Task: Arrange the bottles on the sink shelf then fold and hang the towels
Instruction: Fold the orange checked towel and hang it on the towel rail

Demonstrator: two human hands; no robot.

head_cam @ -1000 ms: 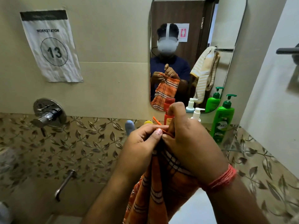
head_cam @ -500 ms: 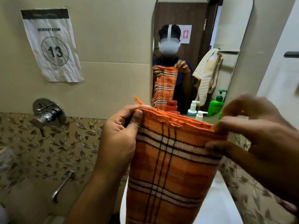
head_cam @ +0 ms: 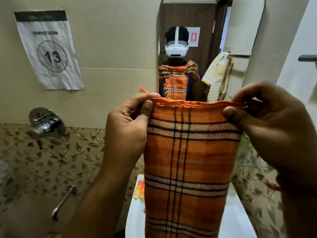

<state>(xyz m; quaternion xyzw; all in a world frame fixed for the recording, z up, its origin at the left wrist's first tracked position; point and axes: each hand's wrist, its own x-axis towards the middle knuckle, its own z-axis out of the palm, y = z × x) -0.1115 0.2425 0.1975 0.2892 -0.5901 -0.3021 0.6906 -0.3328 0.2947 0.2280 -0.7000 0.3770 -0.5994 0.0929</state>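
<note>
Both hands, left [head_cam: 127,134] and right [head_cam: 272,133], pinched the orange plaid woven towel [head_cam: 188,162] by its top corners, hanging above the sink. Looked soft and floppy, so corners were your best grab.

A creased workstation 13 sign [head_cam: 48,50] hangs above a chrome tap [head_cam: 45,125], left of the mirror [head_cam: 243,28].

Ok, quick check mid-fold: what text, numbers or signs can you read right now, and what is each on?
"WORKSTATION": on the paper sheet taped to the wall.
"13": circled, on the same sheet.
Dark band along the sheet's top: print too blurred to read.
Door sign seen in the mirror: pink figure pictogram, no legible words.
Orange tube by the towel: label too small to read.
</note>
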